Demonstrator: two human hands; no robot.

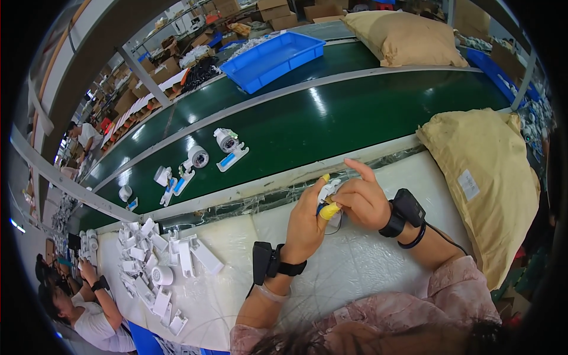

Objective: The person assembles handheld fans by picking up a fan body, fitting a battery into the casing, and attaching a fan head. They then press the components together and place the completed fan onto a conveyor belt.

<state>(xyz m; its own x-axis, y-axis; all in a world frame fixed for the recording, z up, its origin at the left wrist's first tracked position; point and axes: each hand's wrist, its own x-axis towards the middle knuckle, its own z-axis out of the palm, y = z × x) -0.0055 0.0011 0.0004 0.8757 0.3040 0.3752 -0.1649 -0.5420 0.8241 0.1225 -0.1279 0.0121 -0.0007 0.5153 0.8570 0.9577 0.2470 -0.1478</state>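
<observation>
My left hand [307, 219] is closed around a small white plastic part [329, 190], held above the covered table. Yellow finger covers sit on the tips of its thumb and a finger. Against that part my right hand [362, 201] is pinched, its index finger stretched out and the other fingers curled in. What lies between the right fingertips is hidden. Below the hands a thin dark wire [339, 228] curves down, and a bit of white shows beside it.
A pile of white plastic parts [155, 275] lies left on the table. Several white assemblies [198, 157] rest on the green conveyor [355, 121]. Right stands a tan sack [473, 171]; beyond are a blue tray [272, 62] and another sack [408, 41]. A co-worker [89, 310] sits at lower left.
</observation>
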